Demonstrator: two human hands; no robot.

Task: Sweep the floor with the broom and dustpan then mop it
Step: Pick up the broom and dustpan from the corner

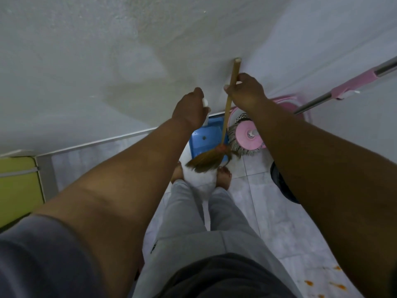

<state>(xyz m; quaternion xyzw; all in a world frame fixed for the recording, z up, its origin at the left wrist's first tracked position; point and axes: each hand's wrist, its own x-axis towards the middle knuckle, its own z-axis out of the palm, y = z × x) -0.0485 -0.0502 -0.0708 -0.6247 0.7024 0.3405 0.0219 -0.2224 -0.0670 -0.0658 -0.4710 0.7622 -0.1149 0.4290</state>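
Head view: right hand [245, 91] fingers clamped on wooden-handled, brown-bristled broom [227, 108]; left hand [190, 110] fingers around white handle [54, 102].

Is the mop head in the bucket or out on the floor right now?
In the bucket: the mop head sits inside the pink bucket, its pole leaning up to the right. No hand touches it.

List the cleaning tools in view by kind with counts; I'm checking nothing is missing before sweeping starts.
Broom: 1, its stick held in the right hand
Dustpan, blue: 1, its white handle in the left hand
Mop: 1
Mop bucket, pink: 1
Total: 4
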